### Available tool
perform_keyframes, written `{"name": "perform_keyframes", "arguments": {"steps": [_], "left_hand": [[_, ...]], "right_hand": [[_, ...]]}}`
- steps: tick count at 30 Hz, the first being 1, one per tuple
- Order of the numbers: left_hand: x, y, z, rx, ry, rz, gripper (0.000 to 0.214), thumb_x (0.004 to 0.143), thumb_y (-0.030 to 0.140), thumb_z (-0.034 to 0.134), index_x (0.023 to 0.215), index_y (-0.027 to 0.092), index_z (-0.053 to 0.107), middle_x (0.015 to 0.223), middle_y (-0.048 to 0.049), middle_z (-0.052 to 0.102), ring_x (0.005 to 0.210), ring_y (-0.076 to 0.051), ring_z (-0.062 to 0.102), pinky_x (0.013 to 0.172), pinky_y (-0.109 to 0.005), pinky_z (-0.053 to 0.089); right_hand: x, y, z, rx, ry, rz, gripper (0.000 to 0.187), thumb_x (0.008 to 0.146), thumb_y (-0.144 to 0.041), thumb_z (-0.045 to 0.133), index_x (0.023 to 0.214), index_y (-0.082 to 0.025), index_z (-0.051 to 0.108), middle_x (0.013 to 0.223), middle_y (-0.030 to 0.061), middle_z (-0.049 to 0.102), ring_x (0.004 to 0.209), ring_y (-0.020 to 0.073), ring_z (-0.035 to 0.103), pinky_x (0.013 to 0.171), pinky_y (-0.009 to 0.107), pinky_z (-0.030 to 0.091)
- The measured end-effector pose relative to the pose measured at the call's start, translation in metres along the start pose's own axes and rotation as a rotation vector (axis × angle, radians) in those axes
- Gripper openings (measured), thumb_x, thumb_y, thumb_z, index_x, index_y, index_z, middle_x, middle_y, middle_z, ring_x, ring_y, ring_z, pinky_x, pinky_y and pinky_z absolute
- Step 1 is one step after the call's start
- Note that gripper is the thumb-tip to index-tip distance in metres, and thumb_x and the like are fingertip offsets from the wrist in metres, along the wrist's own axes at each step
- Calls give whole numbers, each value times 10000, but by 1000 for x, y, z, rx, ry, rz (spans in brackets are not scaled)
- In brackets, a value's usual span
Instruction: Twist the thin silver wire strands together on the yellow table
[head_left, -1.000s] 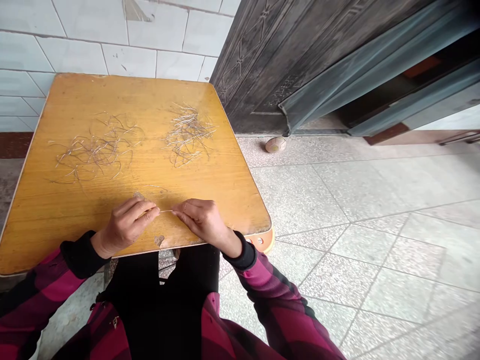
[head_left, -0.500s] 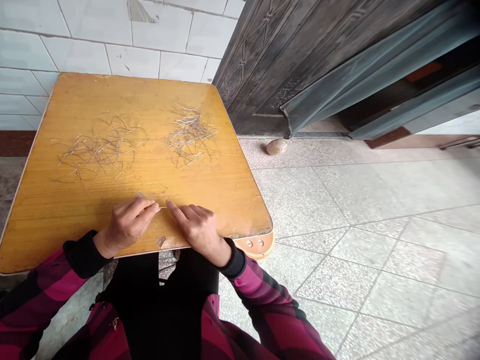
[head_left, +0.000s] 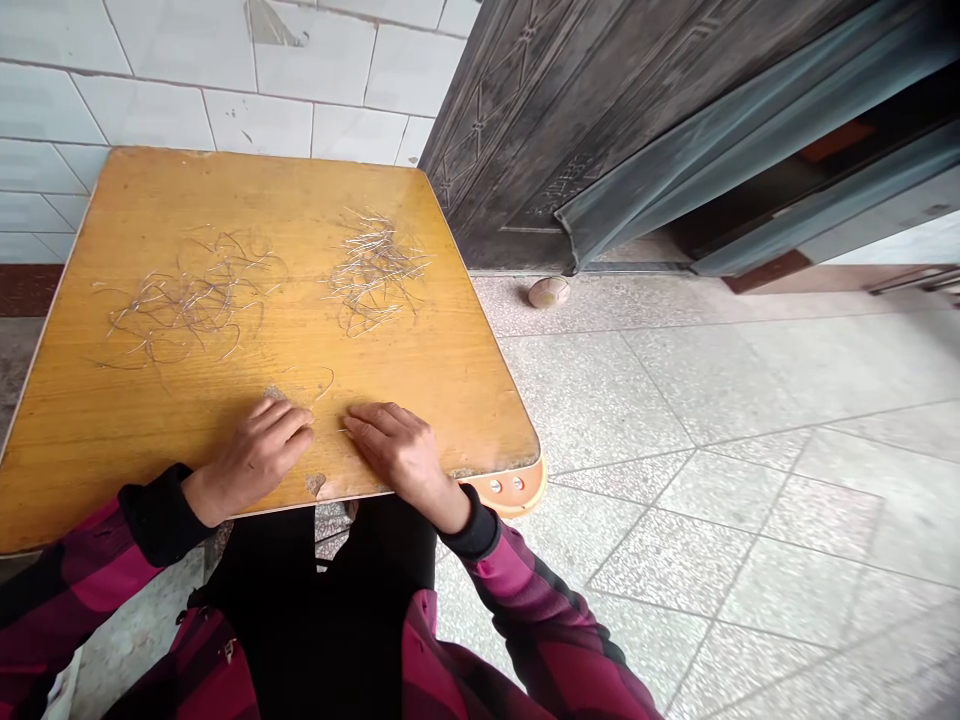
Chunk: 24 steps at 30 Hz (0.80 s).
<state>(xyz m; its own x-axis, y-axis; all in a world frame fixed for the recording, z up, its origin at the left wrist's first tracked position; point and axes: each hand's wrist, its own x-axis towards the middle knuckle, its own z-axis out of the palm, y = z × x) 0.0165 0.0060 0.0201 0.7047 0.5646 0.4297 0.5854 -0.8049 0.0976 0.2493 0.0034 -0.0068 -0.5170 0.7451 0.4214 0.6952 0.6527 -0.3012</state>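
You're resting your left hand (head_left: 251,460) and your right hand (head_left: 401,455) loosely open near the worktop's (head_left: 247,190) front edge, gripping nothing. A thin wire strand (head_left: 322,385) is lying just ahead, between them, while a left wire tangle (head_left: 191,305) and a right wire tangle (head_left: 371,275) are sitting toward the far edge.

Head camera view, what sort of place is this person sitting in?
Probably a doorway of a home or small workshop: a worn yellow wooden tabletop with thin silvery strands on it, a white-tiled wall, and a dark metal door beside a speckled terrazzo floor.
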Motion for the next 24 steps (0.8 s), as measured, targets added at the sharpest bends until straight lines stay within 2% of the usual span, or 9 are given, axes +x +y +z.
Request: {"name": "perform_keyframes", "arguments": {"steps": [4, 8, 13, 18, 24], "left_hand": [[2, -1, -2, -30, -65, -46, 103, 892, 138, 555, 833, 142, 639, 943, -94, 657, 852, -235, 592, 755, -413, 482], [0, -9, -2, -54, 44, -147, 86, 878, 202, 612, 935, 142, 635, 1036, -113, 651, 943, -248, 592, 827, -422, 492], [-3, -23, -1, 0, 166, -301, 216, 862, 210, 633, 1062, 131, 609, 1176, -153, 611, 1083, -286, 570, 927, -471, 481], [-5, -25, 2, -21, 187, -330, 138, 867, 151, 597, 1003, 138, 620, 1113, -132, 633, 1028, -260, 593, 891, -444, 500], [-3, -22, 3, -102, 196, -276, 83, 874, 109, 565, 874, 163, 627, 933, -67, 672, 881, -201, 610, 812, -386, 507]], "right_hand": [[-3, 4, -2, 171, 8, 16, 198, 915, -252, 600, 1072, -189, 704, 1106, 87, 711, 1006, 220, 641, 874, 401, 530], [-11, 9, -8, 368, 53, 92, 205, 915, -233, 594, 1092, -205, 694, 1149, 92, 689, 1057, 212, 636, 901, 403, 538], [-23, 11, -12, 497, 222, 322, 158, 904, -190, 596, 1000, -235, 713, 1055, 61, 712, 988, 189, 668, 860, 364, 555], [-24, 12, -10, 517, 280, 395, 122, 887, -196, 620, 952, -232, 716, 1008, 56, 717, 948, 182, 674, 853, 346, 551], [-22, 14, -8, 490, 197, 337, 102, 876, -238, 630, 928, -231, 717, 967, 62, 719, 895, 197, 686, 796, 350, 570]]}}
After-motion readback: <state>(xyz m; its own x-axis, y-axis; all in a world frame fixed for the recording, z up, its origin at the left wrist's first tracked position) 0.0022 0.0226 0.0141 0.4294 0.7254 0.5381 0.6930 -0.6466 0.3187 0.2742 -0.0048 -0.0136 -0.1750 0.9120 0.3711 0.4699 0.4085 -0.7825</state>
